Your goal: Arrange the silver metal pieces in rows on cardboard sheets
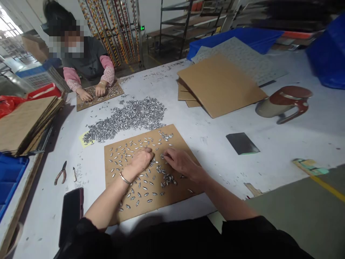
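A brown cardboard sheet (pixel 155 180) lies before me, with small silver spindle-shaped pieces spread in loose rows on its left half and small clusters on its right. My left hand (pixel 141 160), a bracelet at its wrist, rests over the middle of the sheet with fingers curled together; what they hold, if anything, is hidden. To its right, my right hand (pixel 179 162) has thumb and fingertips pinched close beside a silver piece; whether it grips one is too small to tell. Beyond the sheet spreads a large pile of silver pieces (pixel 134 115).
Across the table a person (pixel 88 61) works over another cardboard sheet (pixel 115 91). Stacked cardboard (pixel 221 82) and a brown-lidded jug (pixel 280 102) stand right. A dark block (pixel 242 143), pliers (pixel 61 174) and a phone (pixel 71 214) lie nearby.
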The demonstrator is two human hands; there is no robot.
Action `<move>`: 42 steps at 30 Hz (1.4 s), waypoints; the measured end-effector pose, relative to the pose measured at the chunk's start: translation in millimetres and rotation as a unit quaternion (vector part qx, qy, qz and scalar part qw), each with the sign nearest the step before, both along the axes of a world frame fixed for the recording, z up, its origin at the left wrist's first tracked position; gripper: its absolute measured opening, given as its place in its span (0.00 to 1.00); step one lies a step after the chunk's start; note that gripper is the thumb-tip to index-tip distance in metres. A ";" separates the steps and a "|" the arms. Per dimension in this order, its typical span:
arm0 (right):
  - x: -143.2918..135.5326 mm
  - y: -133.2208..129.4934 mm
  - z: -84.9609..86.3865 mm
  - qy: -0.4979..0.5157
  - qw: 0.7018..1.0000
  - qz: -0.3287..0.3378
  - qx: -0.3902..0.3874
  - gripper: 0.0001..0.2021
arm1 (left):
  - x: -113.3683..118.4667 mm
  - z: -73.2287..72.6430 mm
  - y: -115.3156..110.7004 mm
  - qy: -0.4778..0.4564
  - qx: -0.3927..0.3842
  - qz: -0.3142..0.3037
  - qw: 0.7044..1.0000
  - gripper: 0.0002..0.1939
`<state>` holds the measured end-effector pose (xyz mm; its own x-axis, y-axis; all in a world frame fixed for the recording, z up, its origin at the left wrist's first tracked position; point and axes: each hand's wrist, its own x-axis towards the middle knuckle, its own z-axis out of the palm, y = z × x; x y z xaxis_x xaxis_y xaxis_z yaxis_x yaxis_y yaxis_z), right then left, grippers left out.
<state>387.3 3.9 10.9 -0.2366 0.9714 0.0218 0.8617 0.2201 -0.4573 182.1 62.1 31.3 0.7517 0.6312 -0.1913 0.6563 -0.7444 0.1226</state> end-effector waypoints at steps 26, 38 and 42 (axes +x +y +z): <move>-134.1 -8.7 -0.9 -0.090 0.981 0.169 -0.005 0.11 | -183.9 0.9 -100.8 -0.204 0.011 0.300 0.932 0.09; -137.8 -13.8 -16.2 -0.112 0.987 0.112 0.006 0.11 | -155.7 -7.0 -88.6 -0.233 0.002 0.302 0.924 0.09; -120.4 -12.4 -6.3 -0.068 0.995 0.075 0.026 0.13 | -136.6 -5.1 -61.8 -0.205 -0.008 0.282 0.937 0.09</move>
<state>267.0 -8.5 4.6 -0.3832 0.9232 0.0299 0.8700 0.3716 -0.3241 45.5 0.3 26.2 0.3123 0.9496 0.0285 0.8402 -0.2901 0.4581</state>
